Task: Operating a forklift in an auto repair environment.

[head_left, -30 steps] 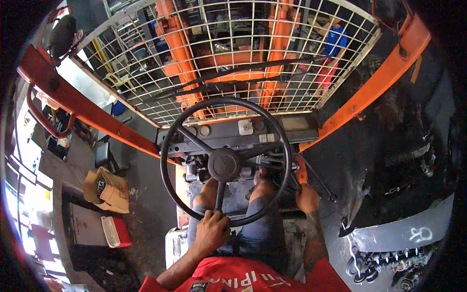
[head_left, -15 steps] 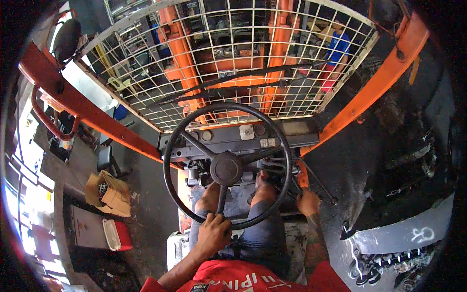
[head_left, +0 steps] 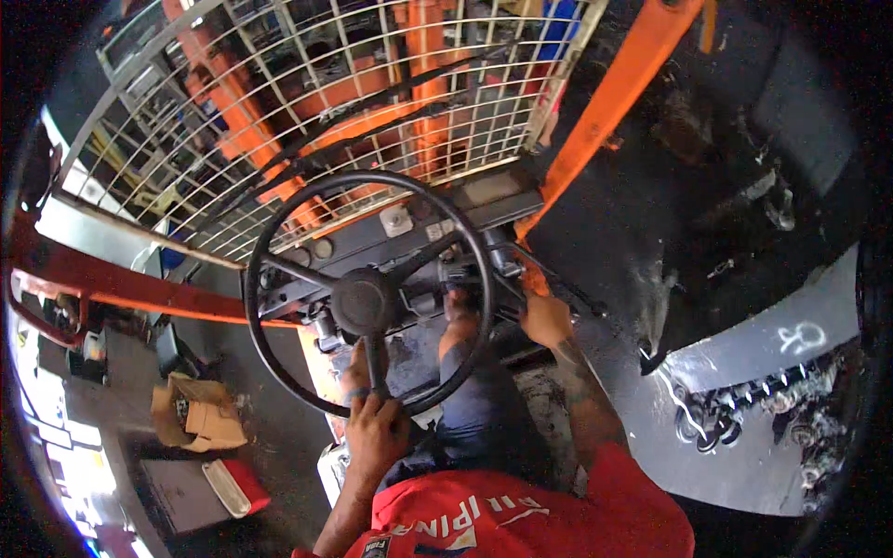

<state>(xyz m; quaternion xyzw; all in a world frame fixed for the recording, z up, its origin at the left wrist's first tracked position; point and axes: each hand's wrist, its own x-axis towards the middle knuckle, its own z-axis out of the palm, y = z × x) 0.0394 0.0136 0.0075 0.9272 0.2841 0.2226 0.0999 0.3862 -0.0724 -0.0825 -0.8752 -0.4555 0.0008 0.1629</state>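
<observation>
A black steering wheel (head_left: 365, 299) with three spokes stands in front of me. At its lower rim, beside the bottom spoke, my left hand (head_left: 377, 428) is closed over the rim. My right hand (head_left: 547, 321) is off the wheel, to its right. Its fingers curl around the lower end of an orange lever (head_left: 534, 279) next to the dashboard; the fingertips are partly hidden. Thin black levers (head_left: 567, 284) stick out close by it. Behind the wheel runs a dark dashboard (head_left: 353, 244) with round gauges and a pale square fitting.
A cream wire grille (head_left: 307, 102) stands ahead, with orange mast uprights (head_left: 423, 74) behind it. Orange posts (head_left: 605, 121) flank the cab. Beyond the grille, a person in blue (head_left: 556, 33) is partly visible. Left lie an open cardboard box (head_left: 200, 414) and a red-and-white cooler (head_left: 237, 488); engine parts (head_left: 744, 405) lie right.
The view has swung right and tilted, shifting the wheel and grille left and up in the picture. Both hands keep their places, left on the rim and right at the orange lever.
</observation>
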